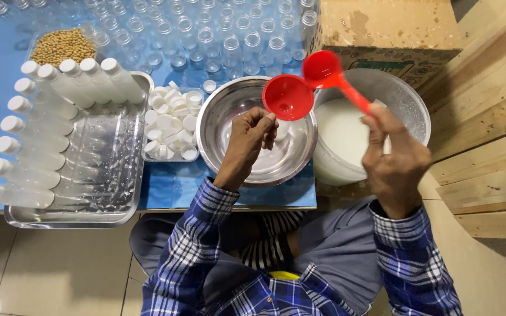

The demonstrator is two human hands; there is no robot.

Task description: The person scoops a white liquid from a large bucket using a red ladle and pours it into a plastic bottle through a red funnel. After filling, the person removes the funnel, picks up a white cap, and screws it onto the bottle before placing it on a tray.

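Plaid blue sleeves reach up from the bottom edge, nearest the viewer. Right hand [395, 157] is curled closed around the handle of a red ladle [329, 73], whose bowl is raised above the rim of a large bowl of white liquid [339, 137]. Left hand [249, 138] has its fingers bunched together, pinching a small bottle [283, 128] that is mostly hidden. A red funnel [288, 97] sits on top of that bottle, just beside the ladle's bowl. Both are held over a steel basin [253, 169] on the blue bench [171, 187]. Left of the basin lies a clear tub of white caps [172, 124], then a steel tray [98, 196] carrying capped white bottles [48, 111] laid on their sides. Empty clear bottles [206, 29] stand at the far edge, with a dish of beans [62, 47] and a cardboard box [390, 29].
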